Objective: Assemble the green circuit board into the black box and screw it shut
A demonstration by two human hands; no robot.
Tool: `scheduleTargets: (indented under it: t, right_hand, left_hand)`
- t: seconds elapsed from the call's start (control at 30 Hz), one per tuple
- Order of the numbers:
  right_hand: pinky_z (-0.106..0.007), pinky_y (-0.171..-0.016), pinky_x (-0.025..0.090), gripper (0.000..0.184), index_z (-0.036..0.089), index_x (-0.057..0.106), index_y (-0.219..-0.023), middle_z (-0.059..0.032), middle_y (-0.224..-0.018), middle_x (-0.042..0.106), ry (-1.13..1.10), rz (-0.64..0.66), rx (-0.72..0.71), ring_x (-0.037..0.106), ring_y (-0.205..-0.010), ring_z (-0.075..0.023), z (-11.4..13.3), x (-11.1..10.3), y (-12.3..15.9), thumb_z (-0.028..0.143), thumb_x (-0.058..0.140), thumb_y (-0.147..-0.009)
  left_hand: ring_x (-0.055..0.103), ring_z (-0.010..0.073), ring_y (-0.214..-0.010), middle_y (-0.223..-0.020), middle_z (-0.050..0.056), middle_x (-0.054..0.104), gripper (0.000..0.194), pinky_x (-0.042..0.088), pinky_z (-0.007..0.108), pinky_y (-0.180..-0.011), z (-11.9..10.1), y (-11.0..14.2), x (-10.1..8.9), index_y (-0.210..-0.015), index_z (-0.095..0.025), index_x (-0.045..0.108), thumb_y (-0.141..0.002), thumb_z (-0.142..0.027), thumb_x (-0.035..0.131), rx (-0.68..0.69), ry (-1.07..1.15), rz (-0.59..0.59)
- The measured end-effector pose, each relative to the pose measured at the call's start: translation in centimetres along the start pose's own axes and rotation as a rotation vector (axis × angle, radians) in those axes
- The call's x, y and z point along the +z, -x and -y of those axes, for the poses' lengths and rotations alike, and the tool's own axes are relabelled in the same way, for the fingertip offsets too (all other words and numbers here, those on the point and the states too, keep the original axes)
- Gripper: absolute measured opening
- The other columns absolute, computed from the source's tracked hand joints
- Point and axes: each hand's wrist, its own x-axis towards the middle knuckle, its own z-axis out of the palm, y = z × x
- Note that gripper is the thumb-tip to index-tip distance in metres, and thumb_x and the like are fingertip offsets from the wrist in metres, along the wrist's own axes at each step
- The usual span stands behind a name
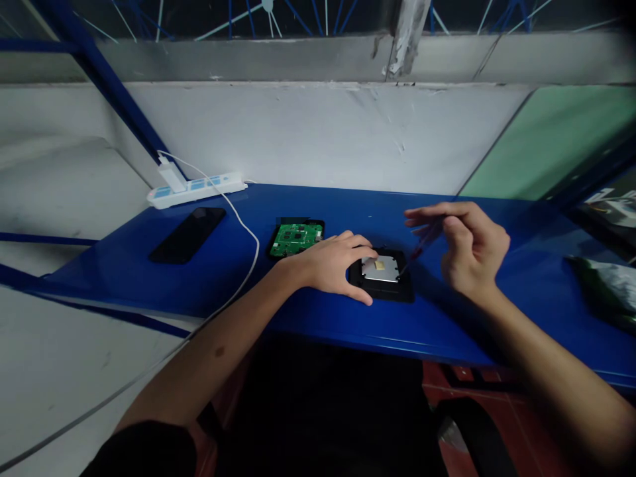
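A black plastic casing [392,291] lies flat on the blue table, with a silver metal plate [387,273] set in it and a small beige pad [379,265] on the plate. My left hand [330,262] rests over the casing's left side, fingers and thumb spread. One fingertip touches the plate, while the thumb lies by the near edge. Pinched in my right hand [470,248] is a slim screwdriver [417,252], slightly blurred, its tip slanting down to the plate's right corner. Left of the casing, a green circuit board [298,237] sits in a black shell, partly behind my left hand.
A black phone [187,235] lies on the left of the blue table [322,324]. Behind it stands a white power strip [199,190] with a plugged-in charger, whose white cable [256,248] runs toward me. A dark green and silver packet [603,288] lies at the right.
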Motion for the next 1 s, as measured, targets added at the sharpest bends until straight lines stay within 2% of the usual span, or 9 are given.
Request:
scheduleTargets:
  t: [0.17,0.23,0.37,0.57,0.73,0.8,0.87,1.0]
  right_hand:
    - [-0.035,-0.062,0.054,0.014,0.029,0.077,-0.099,-0.0016,-0.080,0.071,0.203,-0.018,-0.128,0.068,-0.070,-0.0168,-0.19,-0.19,-0.45,0.034,0.066,-0.093]
    - [-0.033,-0.062,0.055,0.016,0.029,0.077,-0.104,-0.0004,-0.076,0.070,0.247,-0.036,-0.144,0.067,-0.069,-0.0158,-0.28,-0.18,-0.45,0.032,0.071,-0.090]
    - [-0.033,-0.065,0.060,0.022,0.028,0.073,-0.115,-0.0001,-0.088,0.078,0.127,-0.035,-0.006,0.075,-0.072,-0.0156,-0.22,0.03,-0.10,0.030,0.061,-0.096]
    - [-0.037,-0.065,0.059,0.028,0.025,0.072,-0.105,-0.0035,-0.096,0.079,0.010,-0.003,0.032,0.075,-0.075,-0.0185,0.03,0.22,0.09,0.033,0.045,-0.103]
    - [-0.034,-0.059,0.054,0.013,0.027,0.073,-0.100,-0.0030,-0.091,0.071,0.175,0.010,-0.118,0.068,-0.069,-0.0158,-0.28,-0.08,-0.36,0.032,0.064,-0.094]
    - [-0.033,-0.059,0.053,0.015,0.029,0.075,-0.104,-0.0018,-0.085,0.069,0.266,-0.001,-0.158,0.065,-0.068,-0.0152,-0.34,-0.14,-0.43,0.029,0.070,-0.089]
    - [-0.033,-0.061,0.054,0.022,0.030,0.074,-0.113,-0.0009,-0.084,0.070,0.278,0.003,-0.128,0.065,-0.068,-0.0144,-0.30,-0.12,-0.32,0.028,0.068,-0.091]
    - [-0.034,-0.064,0.059,0.029,0.029,0.069,-0.122,-0.0026,-0.103,0.076,0.130,0.048,0.002,0.074,-0.072,-0.0148,-0.20,-0.06,0.09,0.029,0.049,-0.102]
  left_hand:
    - [0.044,0.0333,-0.134,-0.148,0.010,0.051,0.083,0.042,0.049,-0.108,0.09,-0.05,0.09,-0.142,-0.026,0.053,-0.075,-0.073,0.070,0.013,-0.002,-0.021]
    - [0.044,0.0334,-0.134,-0.148,0.011,0.051,0.082,0.042,0.048,-0.108,-0.03,-0.02,0.00,-0.141,-0.026,0.053,-0.075,-0.072,0.070,0.008,-0.004,-0.013]
    - [0.045,0.0333,-0.132,-0.149,0.010,0.051,0.081,0.042,0.047,-0.108,-0.35,0.08,-0.20,-0.141,-0.025,0.053,-0.076,-0.071,0.070,-0.009,-0.014,-0.004]
    - [0.045,0.0326,-0.133,-0.149,0.009,0.051,0.078,0.043,0.048,-0.106,-0.31,0.11,-0.09,-0.140,-0.027,0.054,-0.077,-0.070,0.070,0.003,-0.016,-0.018]
    - [0.046,0.0327,-0.132,-0.147,0.010,0.053,0.080,0.044,0.048,-0.106,-0.13,0.05,0.13,-0.140,-0.026,0.054,-0.076,-0.071,0.071,0.010,-0.031,-0.037]
    - [0.047,0.0327,-0.132,-0.147,0.010,0.053,0.080,0.044,0.047,-0.105,-0.10,0.06,0.20,-0.140,-0.026,0.054,-0.076,-0.071,0.070,0.015,-0.040,-0.044]
    - [0.047,0.0325,-0.132,-0.146,0.009,0.053,0.079,0.045,0.047,-0.105,-0.12,0.07,0.22,-0.140,-0.026,0.054,-0.077,-0.071,0.070,0.021,-0.045,-0.049]
    - [0.046,0.0325,-0.132,-0.148,0.009,0.052,0.079,0.045,0.048,-0.105,-0.23,0.09,0.12,-0.140,-0.025,0.054,-0.077,-0.070,0.071,0.011,-0.043,-0.036]
